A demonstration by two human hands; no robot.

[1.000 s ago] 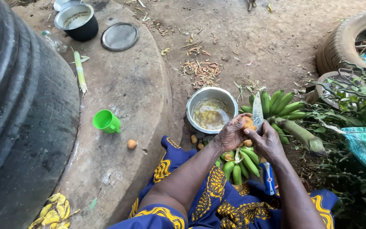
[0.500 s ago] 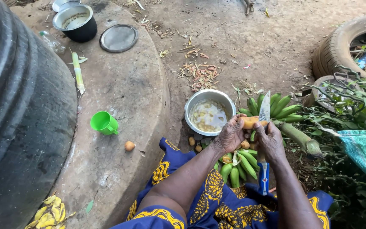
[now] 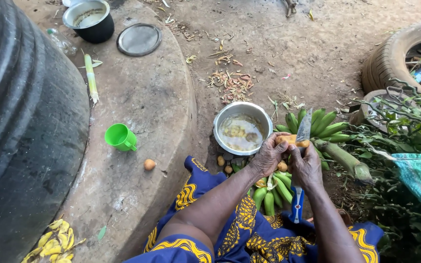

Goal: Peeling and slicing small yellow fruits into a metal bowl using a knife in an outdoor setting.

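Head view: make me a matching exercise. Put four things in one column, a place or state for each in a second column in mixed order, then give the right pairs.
Things:
1. green cup
2. knife
3. metal bowl
4. round lid

Places or states:
A. lying flat on the concrete beside the black pot
B. on the ground just beyond the hands, with pale pieces in liquid
C. on its side on the concrete slab
D. blade up in the right hand, against the peeled piece in the left hand

Pairs: 1-C, 2-D, 3-B, 4-A
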